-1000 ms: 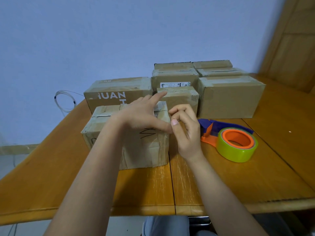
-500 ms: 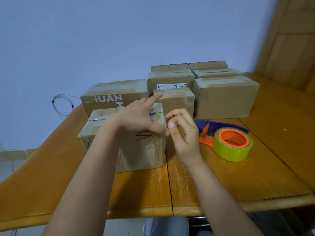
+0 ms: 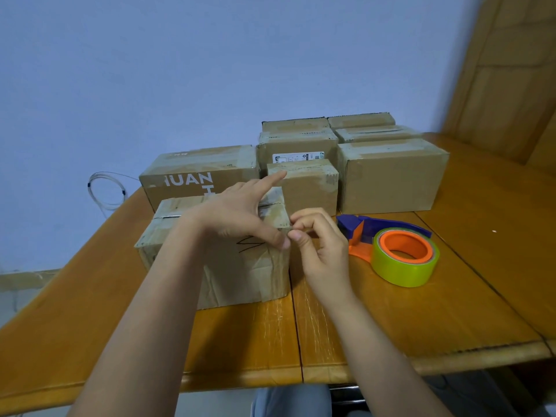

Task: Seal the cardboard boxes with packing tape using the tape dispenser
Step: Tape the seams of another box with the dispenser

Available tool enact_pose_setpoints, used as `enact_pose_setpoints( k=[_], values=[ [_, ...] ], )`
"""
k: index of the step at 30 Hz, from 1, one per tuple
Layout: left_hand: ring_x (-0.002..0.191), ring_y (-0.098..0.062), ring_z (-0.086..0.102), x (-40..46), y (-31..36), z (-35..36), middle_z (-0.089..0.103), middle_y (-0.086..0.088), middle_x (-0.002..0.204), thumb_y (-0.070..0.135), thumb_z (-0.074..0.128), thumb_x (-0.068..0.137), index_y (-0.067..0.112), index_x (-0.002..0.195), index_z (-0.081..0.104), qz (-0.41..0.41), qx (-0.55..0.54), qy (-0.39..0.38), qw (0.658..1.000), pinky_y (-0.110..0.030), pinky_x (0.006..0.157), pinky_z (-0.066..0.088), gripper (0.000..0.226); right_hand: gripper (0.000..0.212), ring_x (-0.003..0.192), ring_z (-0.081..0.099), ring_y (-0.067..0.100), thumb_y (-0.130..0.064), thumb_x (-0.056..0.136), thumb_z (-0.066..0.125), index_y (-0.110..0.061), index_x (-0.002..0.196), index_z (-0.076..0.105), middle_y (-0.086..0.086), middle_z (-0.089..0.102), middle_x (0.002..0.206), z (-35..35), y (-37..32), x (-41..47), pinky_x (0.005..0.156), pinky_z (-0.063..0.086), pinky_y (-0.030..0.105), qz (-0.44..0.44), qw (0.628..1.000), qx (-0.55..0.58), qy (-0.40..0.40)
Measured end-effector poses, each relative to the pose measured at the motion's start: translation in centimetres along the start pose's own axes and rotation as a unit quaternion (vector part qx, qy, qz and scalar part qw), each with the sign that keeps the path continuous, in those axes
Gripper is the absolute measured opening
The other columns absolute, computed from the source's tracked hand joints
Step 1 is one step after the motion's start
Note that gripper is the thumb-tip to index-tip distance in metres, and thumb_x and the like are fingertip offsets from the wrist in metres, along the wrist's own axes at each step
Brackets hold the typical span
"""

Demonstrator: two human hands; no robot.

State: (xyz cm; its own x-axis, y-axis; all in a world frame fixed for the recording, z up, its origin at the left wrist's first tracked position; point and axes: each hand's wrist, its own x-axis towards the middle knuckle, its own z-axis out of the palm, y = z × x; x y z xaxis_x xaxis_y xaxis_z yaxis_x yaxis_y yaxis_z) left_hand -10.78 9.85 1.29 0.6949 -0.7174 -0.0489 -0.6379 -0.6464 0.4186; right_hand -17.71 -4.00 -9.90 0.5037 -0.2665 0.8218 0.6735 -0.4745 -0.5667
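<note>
Left hand: the left hand (image 3: 240, 215) is lying across the top of the near box (image 3: 228, 266), fingers mostly straight, forefinger pointing away, thumb coming down over the right front corner. It seems to be pinning the flaps down so the box is not sliding while the other hand is working.

Right hand: the right hand (image 3: 319, 245) is sitting just beside that corner, fingers curled, thumb and forefinger pinching together. Whether it is gripping a loose end of tape or only picking at the edge I cannot tell; clear tape is too hard to make out here.

Hands together: the two thumbs are almost touching at the corner, so both hands are working the same spot.

Near box: it is standing at the front of the table (image 3: 391, 320), top seam running left to right, with a black scribble on its front face.

Dispenser: the dispenser (image 3: 388, 242) is lying on its side to the right of the right hand, within easy reach but untouched, its yellow-green roll facing up.

Other boxes: the stack (image 3: 388, 176) is standing behind, against the wall, most of them showing tape on their lids, so likely done already.

Step, as I judge it: smoothing or freeing tape at the corner of the near box.

Cable: a coiled cable (image 3: 105, 191) is hanging off the far left edge.
</note>
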Motion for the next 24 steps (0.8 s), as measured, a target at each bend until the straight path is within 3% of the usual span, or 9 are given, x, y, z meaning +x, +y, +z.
enact_pose_setpoints(
  k=[5, 9, 12, 15, 17, 19, 24],
  values=[
    [0.143, -0.016, 0.018, -0.3, 0.2, 0.1, 0.023, 0.004, 0.156, 0.070, 0.069, 0.043, 0.038, 0.152, 0.008, 0.002, 0.017, 0.006, 1.000, -0.041, 0.117, 0.022, 0.129, 0.012, 0.088, 0.056, 0.005, -0.018, 0.087, 0.057, -0.012, 0.078, 0.062, -0.006, 0.058, 0.087, 0.3, 0.0, 0.3, 0.078, 0.044, 0.017, 0.076, 0.991, 0.110, -0.004],
    [0.142, -0.015, 0.020, -0.5, 0.4, 0.0, 0.025, 0.005, 0.155, 0.077, 0.056, 0.039, 0.037, 0.152, 0.010, 0.004, 0.050, 0.015, 0.999, -0.039, 0.115, 0.024, 0.128, 0.022, 0.090, 0.053, 0.004, -0.040, 0.087, 0.060, -0.021, 0.076, 0.058, -0.015, 0.055, 0.088, 0.7, 0.1, 0.4, 0.081, 0.042, 0.016, 0.122, 0.975, 0.181, -0.030],
    [0.142, -0.016, 0.021, -0.7, 0.9, 0.2, 0.023, 0.005, 0.156, 0.079, 0.046, 0.040, 0.036, 0.152, 0.007, -0.001, 0.096, 0.019, 0.995, -0.037, 0.113, 0.027, 0.127, 0.019, 0.089, 0.051, 0.002, -0.035, 0.087, 0.055, -0.018, 0.079, 0.058, -0.018, 0.053, 0.089, 0.9, 0.1, 0.2, 0.080, 0.041, 0.017, 0.153, 0.964, 0.212, -0.044],
    [0.144, -0.017, 0.017, -0.7, 1.4, 0.7, 0.014, 0.005, 0.159, 0.081, 0.050, 0.058, 0.037, 0.152, -0.002, -0.017, 0.199, 0.021, 0.980, -0.036, 0.107, 0.030, 0.116, 0.020, 0.087, 0.050, 0.003, -0.046, 0.088, 0.057, -0.028, 0.080, 0.059, -0.017, 0.052, 0.089, 1.0, -0.2, 0.1, 0.077, 0.041, 0.016, 0.142, 0.966, 0.210, -0.048],
    [0.146, -0.017, 0.013, -0.8, 1.8, 0.9, 0.009, 0.005, 0.160, 0.071, 0.056, 0.075, 0.037, 0.152, -0.007, -0.016, 0.233, 0.029, 0.972, -0.035, 0.107, 0.029, 0.105, 0.026, 0.086, 0.049, 0.004, -0.055, 0.087, 0.053, -0.031, 0.081, 0.059, -0.017, 0.052, 0.089, 0.9, -0.4, 0.3, 0.076, 0.041, 0.015, 0.136, 0.968, 0.205, -0.043],
    [0.147, -0.017, 0.010, -1.0, 2.0, 1.0, 0.006, 0.005, 0.161, 0.065, 0.056, 0.079, 0.036, 0.152, -0.009, -0.012, 0.241, 0.034, 0.970, -0.035, 0.109, 0.027, 0.102, 0.029, 0.086, 0.050, 0.005, -0.053, 0.089, 0.051, -0.026, 0.081, 0.057, -0.014, 0.051, 0.089, 1.0, -0.5, 0.3, 0.076, 0.041, 0.015, 0.127, 0.972, 0.195, -0.037],
    [0.148, -0.020, 0.007, -1.0, 1.8, 1.0, 0.006, 0.002, 0.162, 0.065, 0.058, 0.079, 0.035, 0.151, -0.012, -0.003, 0.226, 0.033, 0.974, -0.035, 0.114, 0.021, 0.105, 0.011, 0.082, 0.050, 0.003, -0.031, 0.088, 0.056, -0.021, 0.091, 0.056, -0.003, 0.051, 0.090, 1.0, -0.4, 0.1, 0.070, 0.043, 0.014, 0.155, 0.970, 0.184, -0.043]
  ],
)
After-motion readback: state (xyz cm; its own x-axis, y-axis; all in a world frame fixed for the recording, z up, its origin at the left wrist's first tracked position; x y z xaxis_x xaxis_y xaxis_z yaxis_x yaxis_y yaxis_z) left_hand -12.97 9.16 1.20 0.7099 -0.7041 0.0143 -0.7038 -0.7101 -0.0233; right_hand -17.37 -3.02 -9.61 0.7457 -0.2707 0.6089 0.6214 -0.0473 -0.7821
